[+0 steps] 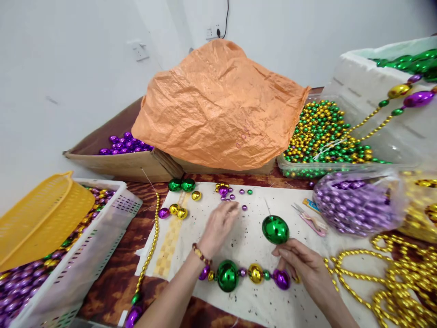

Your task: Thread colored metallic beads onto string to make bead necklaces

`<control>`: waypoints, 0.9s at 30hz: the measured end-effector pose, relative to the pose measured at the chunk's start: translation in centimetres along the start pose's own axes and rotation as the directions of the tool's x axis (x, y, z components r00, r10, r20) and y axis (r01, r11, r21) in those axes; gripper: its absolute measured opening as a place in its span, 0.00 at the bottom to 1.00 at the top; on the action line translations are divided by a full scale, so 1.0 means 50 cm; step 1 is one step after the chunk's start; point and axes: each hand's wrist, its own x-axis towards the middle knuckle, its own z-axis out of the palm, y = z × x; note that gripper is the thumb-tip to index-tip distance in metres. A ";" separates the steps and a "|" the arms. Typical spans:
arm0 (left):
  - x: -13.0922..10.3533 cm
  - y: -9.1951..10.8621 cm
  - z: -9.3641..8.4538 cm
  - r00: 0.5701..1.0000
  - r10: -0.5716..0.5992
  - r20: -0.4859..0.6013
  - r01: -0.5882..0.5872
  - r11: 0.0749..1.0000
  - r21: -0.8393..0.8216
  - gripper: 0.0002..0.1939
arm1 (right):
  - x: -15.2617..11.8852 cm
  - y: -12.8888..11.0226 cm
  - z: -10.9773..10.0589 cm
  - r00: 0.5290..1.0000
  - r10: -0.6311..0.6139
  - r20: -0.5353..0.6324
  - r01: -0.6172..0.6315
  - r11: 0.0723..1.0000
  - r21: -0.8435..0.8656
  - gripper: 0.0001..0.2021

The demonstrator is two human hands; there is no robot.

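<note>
My right hand (302, 262) is closed at the lower end of a large shiny green bead (275, 229), pinching it or the strand just beneath. A thin needle (267, 207) sticks up from the bead's top. Below it, a strand with a big green bead (227, 275), a gold bead (255, 273) and a purple bead (282, 279) lies across the white cloth. My left hand (220, 225), wearing a beaded bracelet (201, 254), reaches over the cloth beside small loose purple beads (232, 197). Its fingers are bent and slightly blurred; what they hold, if anything, does not show.
Snips (312, 221) lie right of the needle, near a bag of purple beads (357, 205). Gold bead chains (375, 273) cover the right side. A white basket (112, 237) stands left; an orange sack (221, 109) and a bin of mixed beads (317, 132) are behind.
</note>
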 end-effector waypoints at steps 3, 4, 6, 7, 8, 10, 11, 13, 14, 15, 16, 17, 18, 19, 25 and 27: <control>0.038 -0.061 -0.035 0.996 0.031 -0.083 -0.009 0.966 0.260 0.08 | 0.003 -0.006 -0.007 0.994 -0.031 -0.104 0.030 0.999 -0.011 0.15; 0.044 -0.078 -0.040 0.997 0.037 -0.072 -0.012 0.946 0.324 0.09 | 0.004 -0.006 -0.006 0.991 -0.042 -0.126 0.041 0.999 -0.012 0.15; 0.050 -0.104 -0.043 0.998 0.048 -0.045 -0.027 0.917 0.398 0.11 | 0.006 -0.004 -0.003 0.990 -0.041 -0.133 0.040 0.999 -0.014 0.15; 0.050 -0.111 -0.041 0.998 0.053 -0.040 -0.032 0.914 0.405 0.11 | 0.007 -0.001 -0.001 0.993 -0.032 -0.115 0.030 0.999 -0.018 0.15; 0.050 -0.115 -0.040 0.998 0.055 -0.043 -0.033 0.916 0.400 0.10 | 0.007 0.003 0.001 0.995 -0.026 -0.091 0.024 0.999 -0.027 0.15; 0.050 -0.114 -0.036 0.997 0.051 -0.061 -0.025 0.926 0.376 0.08 | 0.008 0.014 0.002 0.998 -0.036 -0.043 0.033 0.998 -0.062 0.14; 0.049 -0.109 -0.035 0.996 0.044 -0.073 -0.015 0.934 0.358 0.07 | 0.008 0.019 0.002 0.998 -0.050 -0.024 0.048 0.995 -0.084 0.13; 0.045 -0.092 -0.033 0.996 -0.012 -0.094 0.033 0.972 0.231 0.06 | 0.009 0.029 0.000 0.997 -0.078 0.001 0.078 0.989 -0.124 0.13; 0.041 -0.081 -0.032 0.994 -0.068 -0.090 0.077 0.993 0.091 0.07 | 0.009 0.032 -0.001 0.996 -0.088 0.010 0.088 0.986 -0.143 0.13; 0.036 -0.068 -0.030 0.988 -0.137 -0.066 0.130 0.987 -0.094 0.08 | 0.009 0.034 -0.003 0.995 -0.095 0.021 0.097 0.982 -0.161 0.13; 0.030 -0.055 -0.027 0.979 -0.201 -0.019 0.186 0.938 -0.294 0.10 | 0.009 0.035 -0.003 0.994 -0.104 0.031 0.108 0.978 -0.177 0.13; 0.023 -0.041 -0.023 0.968 -0.247 0.039 0.236 0.851 -0.469 0.11 | 0.008 0.035 -0.004 0.993 -0.114 0.041 0.120 0.974 -0.192 0.13; 0.016 -0.028 -0.018 0.958 -0.270 0.095 0.272 0.756 -0.595 0.12 | 0.007 0.034 -0.004 0.991 -0.124 0.050 0.132 0.970 -0.206 0.13; 0.009 -0.017 -0.014 0.950 -0.281 0.139 0.298 0.670 -0.680 0.12 | 0.005 0.032 -0.003 0.989 -0.134 0.056 0.143 0.965 -0.219 0.13; -0.008 0.005 0.009 0.925 -0.320 0.204 0.333 0.424 -0.842 0.10 | -0.005 0.025 -0.002 0.981 -0.180 0.072 0.194 0.941 -0.278 0.12; -0.007 0.003 0.012 0.924 -0.330 0.196 0.326 0.406 -0.854 0.10 | -0.007 0.027 -0.002 0.980 -0.185 0.067 0.197 0.935 -0.294 0.12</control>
